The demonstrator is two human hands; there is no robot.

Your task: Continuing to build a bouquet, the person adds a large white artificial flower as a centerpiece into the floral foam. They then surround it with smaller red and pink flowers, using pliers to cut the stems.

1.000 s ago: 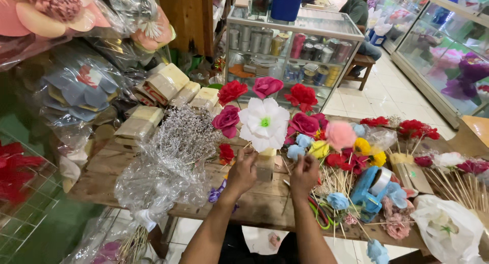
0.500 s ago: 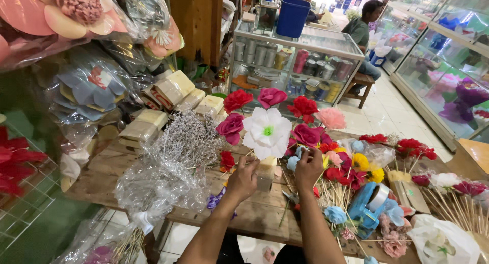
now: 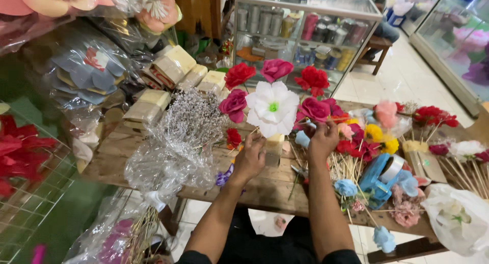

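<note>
2 hands are seen at work over the wooden surface (image 3: 127, 157), both raised into a cluster of artificial flowers. The left hand (image 3: 250, 159) is closed around thin stems just beside a small pale block (image 3: 274, 148) standing on the surface. The right hand (image 3: 323, 140) is pinched shut on a stem right under the deep pink rose (image 3: 315, 109); what exactly lies between its fingertips cannot be made out.

The large white flower (image 3: 273, 107) is held at the centre of the bunch, above the left hand, ringed by red and pink blooms. Its face is turned up toward the camera, and its stem, the long axis, is judged to run down and slightly left toward the left hand, close to upright with a lean.

Risk is judged as follows: stems are crowded close together here, so a neighbouring bloom could be dragged out of place if one stem is pulled or twisted. The pale block could be tipped by a sideways push from the left hand. A cellophane-wrapped bundle of dried sprigs (image 3: 188, 126) lies near the left wrist, and it could be snagged by the forearm. Loose sticks and a blue tape dispenser (image 3: 379, 175) are crowded on the right side, where a knock could scatter them.
</note>
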